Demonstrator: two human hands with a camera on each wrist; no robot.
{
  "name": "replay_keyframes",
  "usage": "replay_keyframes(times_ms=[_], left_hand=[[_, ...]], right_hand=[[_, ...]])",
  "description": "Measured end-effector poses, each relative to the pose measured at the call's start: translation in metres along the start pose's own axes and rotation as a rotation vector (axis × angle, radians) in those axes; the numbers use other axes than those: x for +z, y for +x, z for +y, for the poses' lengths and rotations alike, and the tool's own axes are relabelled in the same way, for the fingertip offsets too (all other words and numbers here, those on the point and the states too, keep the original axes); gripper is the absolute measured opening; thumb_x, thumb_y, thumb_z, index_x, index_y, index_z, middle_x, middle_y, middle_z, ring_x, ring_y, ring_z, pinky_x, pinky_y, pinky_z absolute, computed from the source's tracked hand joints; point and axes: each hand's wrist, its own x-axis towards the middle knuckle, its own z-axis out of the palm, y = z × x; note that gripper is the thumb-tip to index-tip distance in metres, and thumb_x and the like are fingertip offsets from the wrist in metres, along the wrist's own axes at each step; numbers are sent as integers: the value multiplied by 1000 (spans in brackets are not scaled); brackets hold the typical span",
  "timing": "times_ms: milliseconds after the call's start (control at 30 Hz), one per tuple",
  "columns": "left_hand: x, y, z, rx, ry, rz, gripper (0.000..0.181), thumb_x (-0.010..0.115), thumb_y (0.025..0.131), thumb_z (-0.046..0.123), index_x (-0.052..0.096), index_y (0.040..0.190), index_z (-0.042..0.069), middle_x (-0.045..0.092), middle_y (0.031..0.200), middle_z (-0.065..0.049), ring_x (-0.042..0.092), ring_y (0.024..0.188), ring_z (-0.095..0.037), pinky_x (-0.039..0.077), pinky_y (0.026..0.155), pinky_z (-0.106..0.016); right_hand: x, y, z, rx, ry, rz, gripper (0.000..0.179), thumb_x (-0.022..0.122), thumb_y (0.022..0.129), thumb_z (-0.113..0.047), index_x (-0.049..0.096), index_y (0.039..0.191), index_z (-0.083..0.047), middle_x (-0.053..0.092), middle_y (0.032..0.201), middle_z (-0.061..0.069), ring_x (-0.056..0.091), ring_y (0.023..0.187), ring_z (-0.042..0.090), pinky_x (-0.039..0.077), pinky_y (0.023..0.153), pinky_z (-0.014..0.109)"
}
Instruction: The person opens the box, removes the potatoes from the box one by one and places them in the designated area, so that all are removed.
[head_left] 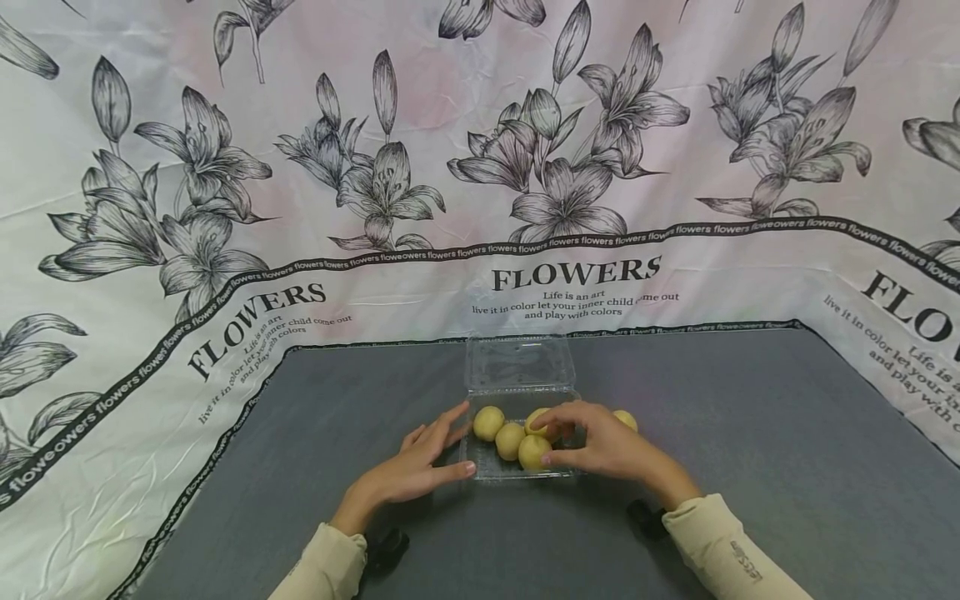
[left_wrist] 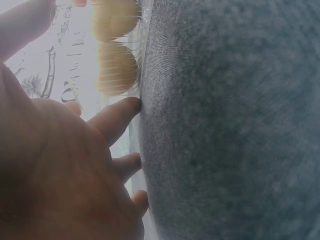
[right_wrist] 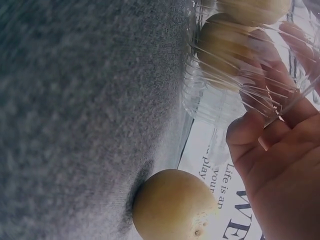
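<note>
White cloth [head_left: 420, 300] with grey flower print and FLOWERS lettering, behind and along both sides. Grey surface [head_left: 375, 383] below. On it, near the cloth: clear plastic container [head_left: 519, 477], hinged lid [head_left: 517, 365] up at the back. Cream sleeves [head_left: 326, 562] on both arms. Left hand [head_left: 408, 475] open, fingers spread and straight at container's left side, thumb by the front left corner. Right hand [head_left: 600, 437] open, over container's right side; fingers loosely bent, thumb apart from index, fingertips touching fruit inside; little finger outside the clear wall in right wrist view. Black objects [head_left: 387, 550] under both wrists. Four round yellow fruits [head_left: 489, 423] in container, clustered left to middle. Fifth fruit [right_wrist: 175, 205] on the surface, just right of container, partly behind right hand in head view.
</note>
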Motion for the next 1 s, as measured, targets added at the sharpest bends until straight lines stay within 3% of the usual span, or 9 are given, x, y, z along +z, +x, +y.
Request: replay_keyframes(times_ms=[633, 800, 1000], left_hand=[[0, -1, 1, -5, 1, -2, 86, 57, 103, 47, -1, 165, 32, 29, 168, 0, 14, 160, -25, -7, 122, -66], [0, -1, 1, -3, -4, -4, 87, 57, 103, 49, -1, 165, 32, 29, 168, 0, 14, 160, -25, -7, 123, -66], [0, -1, 0, -2, -4, -6, 86, 56, 103, 48, -1, 165, 32, 28, 168, 1, 16, 160, -24, -7, 123, -66]], right_hand=[[0, 3, -6, 1, -57, -16, 38, 82, 87, -30, 75, 118, -9, 76, 104, 2, 65, 86, 21, 56, 78, 35], [0, 4, -7, 13, -91, -40, 39, 81, 88, -33, 75, 120, -11, 77, 107, 0, 62, 81, 11, 51, 73, 29], [1, 8, -5, 10, -60, -80, 42, 80, 89, -33, 74, 123, -10, 76, 116, 4, 66, 86, 2, 56, 74, 25]])
